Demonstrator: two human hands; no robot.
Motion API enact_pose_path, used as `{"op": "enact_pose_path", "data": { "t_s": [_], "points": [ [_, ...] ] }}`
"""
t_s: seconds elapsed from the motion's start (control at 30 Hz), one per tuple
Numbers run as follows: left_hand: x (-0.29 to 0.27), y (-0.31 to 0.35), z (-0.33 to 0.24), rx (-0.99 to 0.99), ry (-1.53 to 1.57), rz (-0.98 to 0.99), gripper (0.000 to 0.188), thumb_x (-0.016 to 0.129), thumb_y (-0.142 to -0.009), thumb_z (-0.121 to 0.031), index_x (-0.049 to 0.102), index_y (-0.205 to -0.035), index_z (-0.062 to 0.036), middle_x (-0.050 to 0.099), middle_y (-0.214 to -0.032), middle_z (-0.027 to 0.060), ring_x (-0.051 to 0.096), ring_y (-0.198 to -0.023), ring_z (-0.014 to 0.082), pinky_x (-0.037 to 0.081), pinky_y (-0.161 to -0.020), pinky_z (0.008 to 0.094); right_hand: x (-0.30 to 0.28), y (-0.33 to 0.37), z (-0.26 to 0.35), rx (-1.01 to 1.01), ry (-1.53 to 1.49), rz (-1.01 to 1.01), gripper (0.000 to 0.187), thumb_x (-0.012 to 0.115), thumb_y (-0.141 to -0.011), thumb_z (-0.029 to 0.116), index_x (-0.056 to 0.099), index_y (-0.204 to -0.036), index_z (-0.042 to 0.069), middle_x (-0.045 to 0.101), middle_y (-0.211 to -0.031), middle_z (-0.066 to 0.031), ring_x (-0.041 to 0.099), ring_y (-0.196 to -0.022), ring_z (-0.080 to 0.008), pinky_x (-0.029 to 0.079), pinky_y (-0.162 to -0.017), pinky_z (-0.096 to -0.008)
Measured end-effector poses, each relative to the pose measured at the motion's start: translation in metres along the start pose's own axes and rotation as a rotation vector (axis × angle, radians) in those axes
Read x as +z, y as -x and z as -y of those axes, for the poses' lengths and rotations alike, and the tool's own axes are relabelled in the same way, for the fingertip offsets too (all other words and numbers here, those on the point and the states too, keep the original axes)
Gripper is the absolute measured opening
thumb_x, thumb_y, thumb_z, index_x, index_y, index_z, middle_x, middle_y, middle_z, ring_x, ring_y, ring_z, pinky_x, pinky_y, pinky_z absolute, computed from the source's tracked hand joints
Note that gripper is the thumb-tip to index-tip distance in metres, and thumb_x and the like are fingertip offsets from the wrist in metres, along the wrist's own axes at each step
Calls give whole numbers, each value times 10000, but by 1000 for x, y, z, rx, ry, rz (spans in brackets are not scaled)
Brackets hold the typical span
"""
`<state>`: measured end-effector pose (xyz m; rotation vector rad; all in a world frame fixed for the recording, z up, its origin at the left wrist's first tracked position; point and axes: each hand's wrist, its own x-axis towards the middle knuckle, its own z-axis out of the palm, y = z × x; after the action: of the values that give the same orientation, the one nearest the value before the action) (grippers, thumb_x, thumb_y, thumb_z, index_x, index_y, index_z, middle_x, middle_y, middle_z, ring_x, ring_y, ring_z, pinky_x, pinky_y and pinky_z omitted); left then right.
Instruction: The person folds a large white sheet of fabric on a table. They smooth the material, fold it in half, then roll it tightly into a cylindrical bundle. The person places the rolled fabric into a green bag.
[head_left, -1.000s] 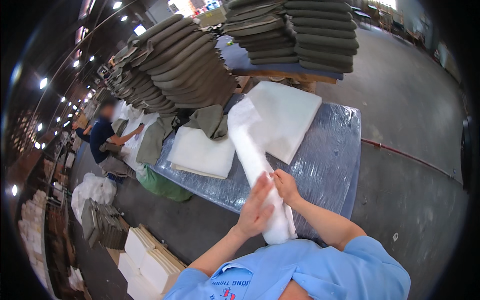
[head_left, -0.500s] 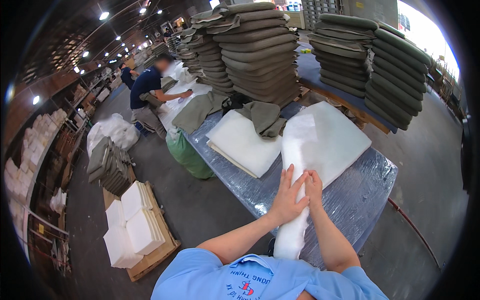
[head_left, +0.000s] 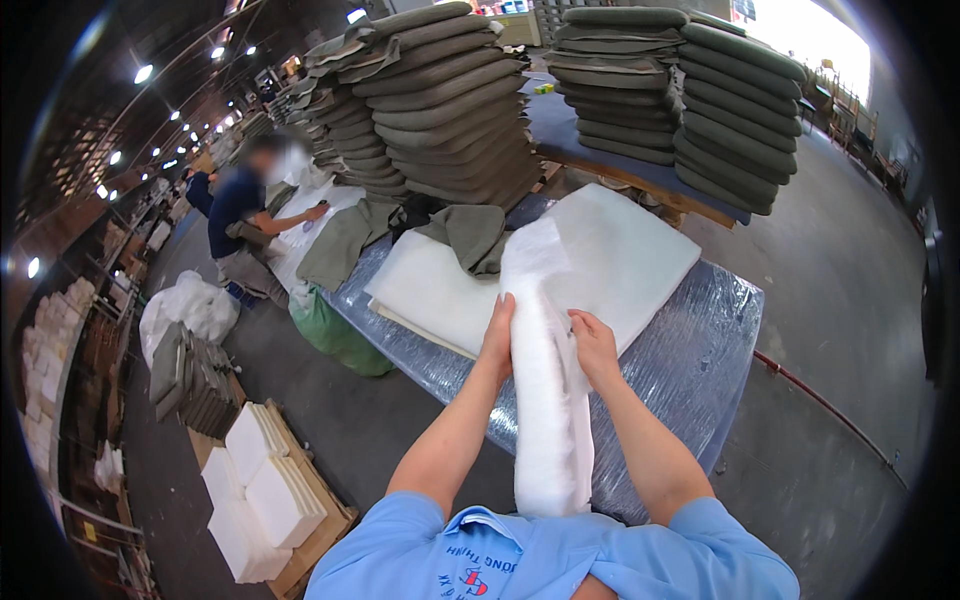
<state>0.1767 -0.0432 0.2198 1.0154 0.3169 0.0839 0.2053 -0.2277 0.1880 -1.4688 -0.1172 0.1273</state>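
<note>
A long strip of fluffy white batting (head_left: 540, 400) runs from the table toward my chest, folded lengthwise, with a loose edge along its right side. Its far end lies over a large white foam pad (head_left: 630, 250). Along the strip's left side, my left hand (head_left: 499, 338) grips it with the fingers close together and partly hidden. My right hand (head_left: 597, 350) is closed at the opposite edge, its fingertips pinching the loose batting. Left of the strip, a second white pad (head_left: 425, 290) rests on the table under a piece of grey-green fabric (head_left: 470, 238).
The table (head_left: 700, 340) is wrapped in shiny film. Tall stacks of grey-green cushions (head_left: 450, 110) stand behind it, with more cushion stacks (head_left: 735, 110) farther right. A green sack (head_left: 340, 335) leans by its left side. White foam blocks (head_left: 265, 490) sit on a pallet. A co-worker (head_left: 240, 220) bends over another table.
My hands have separated from their place together on top of the batting to its two sides. The strip now looks wider, its right edge lifted. The whole view has shifted rightward.
</note>
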Motion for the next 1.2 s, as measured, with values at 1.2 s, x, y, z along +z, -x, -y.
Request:
{"op": "enact_pose_path", "data": {
  "t_s": [1.2],
  "points": [
    [33,-73,-33,83,-1222,24,959,680,-872,-227,225,-1664,62,424,-1632,272,468,-1481,351,388,-1207,389,31,-65,-51,181,423,-185,523,668,-986,461,757,-1016,-54,766,-923,-216,726,-825,-296,537,-802,-439]
  ]
}}
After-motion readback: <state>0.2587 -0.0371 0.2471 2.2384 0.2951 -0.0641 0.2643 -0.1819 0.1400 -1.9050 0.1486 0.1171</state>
